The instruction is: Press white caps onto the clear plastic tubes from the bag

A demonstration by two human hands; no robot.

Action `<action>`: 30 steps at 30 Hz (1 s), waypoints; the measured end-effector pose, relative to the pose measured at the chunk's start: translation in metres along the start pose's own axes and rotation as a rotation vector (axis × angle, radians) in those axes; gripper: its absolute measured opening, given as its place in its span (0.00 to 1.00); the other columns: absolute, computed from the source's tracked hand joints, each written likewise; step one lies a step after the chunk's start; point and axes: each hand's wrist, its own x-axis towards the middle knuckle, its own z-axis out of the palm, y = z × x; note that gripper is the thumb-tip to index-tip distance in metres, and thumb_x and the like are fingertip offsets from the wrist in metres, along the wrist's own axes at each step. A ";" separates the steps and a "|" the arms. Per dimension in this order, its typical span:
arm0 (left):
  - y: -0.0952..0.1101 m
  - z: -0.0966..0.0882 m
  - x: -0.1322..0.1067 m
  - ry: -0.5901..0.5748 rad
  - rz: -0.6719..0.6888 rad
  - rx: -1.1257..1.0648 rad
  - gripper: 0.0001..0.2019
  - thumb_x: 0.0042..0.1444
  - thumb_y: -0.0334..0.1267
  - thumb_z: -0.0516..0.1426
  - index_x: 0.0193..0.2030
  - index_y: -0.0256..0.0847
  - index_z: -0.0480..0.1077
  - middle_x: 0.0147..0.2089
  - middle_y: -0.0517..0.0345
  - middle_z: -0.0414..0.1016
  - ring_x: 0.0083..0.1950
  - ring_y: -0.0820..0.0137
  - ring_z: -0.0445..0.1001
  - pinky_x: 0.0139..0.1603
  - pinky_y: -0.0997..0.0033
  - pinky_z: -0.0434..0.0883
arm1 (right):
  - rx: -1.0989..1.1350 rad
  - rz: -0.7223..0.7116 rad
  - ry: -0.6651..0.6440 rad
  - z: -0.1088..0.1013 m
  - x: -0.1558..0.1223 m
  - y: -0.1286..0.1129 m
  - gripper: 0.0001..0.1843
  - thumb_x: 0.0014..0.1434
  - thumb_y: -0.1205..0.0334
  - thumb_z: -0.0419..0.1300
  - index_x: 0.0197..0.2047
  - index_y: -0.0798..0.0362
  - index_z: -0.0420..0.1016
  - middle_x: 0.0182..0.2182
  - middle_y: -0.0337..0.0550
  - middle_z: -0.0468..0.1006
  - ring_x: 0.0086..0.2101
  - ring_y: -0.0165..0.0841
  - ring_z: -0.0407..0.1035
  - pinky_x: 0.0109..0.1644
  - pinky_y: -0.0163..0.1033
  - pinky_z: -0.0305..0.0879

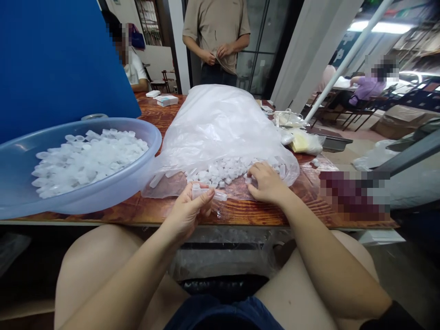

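My left hand (190, 206) is closed around a small clear plastic tube (220, 196), held nearly level above the front of the table. Its thumb lies along the tube, and the fingers behind are partly hidden. Fingers curved and apart, my right hand (266, 183) reaches into the small white plastic caps (227, 170) at the mouth of a big translucent plastic bag (220, 123). One cap lies between its thumb and forefinger; whether they touch it I cannot tell. To the left, a blue plastic basin (113, 190) holds a heap of translucent white tubes (92, 160).
The wooden table (247, 214) ends just before my knees. A blue panel (62, 55) rises behind the basin. Small boxes (167, 100) lie at the back left, plastic packets (305, 141) at the right. A person (216, 41) stands across the table; others sit farther off.
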 end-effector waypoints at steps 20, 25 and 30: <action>-0.008 0.001 0.002 0.042 0.088 0.028 0.23 0.49 0.44 0.67 0.30 0.44 0.53 0.15 0.75 0.51 0.15 0.82 0.45 0.18 0.77 0.44 | 0.625 -0.352 0.353 -0.025 -0.014 -0.076 0.08 0.62 0.69 0.57 0.44 0.52 0.74 0.37 0.47 0.79 0.39 0.34 0.74 0.43 0.42 0.73; -0.007 0.003 0.001 0.064 0.084 0.005 0.24 0.46 0.41 0.69 0.29 0.43 0.54 0.16 0.74 0.52 0.16 0.83 0.47 0.18 0.78 0.44 | 0.597 -0.145 0.239 -0.024 -0.014 -0.082 0.15 0.66 0.57 0.55 0.29 0.54 0.71 0.23 0.41 0.73 0.26 0.29 0.68 0.32 0.37 0.66; -0.007 0.005 0.000 0.047 0.076 -0.008 0.23 0.47 0.43 0.68 0.29 0.43 0.54 0.16 0.74 0.50 0.16 0.83 0.45 0.18 0.77 0.44 | 0.707 -0.010 0.154 -0.026 -0.016 -0.081 0.11 0.63 0.53 0.57 0.42 0.53 0.70 0.34 0.43 0.73 0.33 0.31 0.68 0.36 0.38 0.67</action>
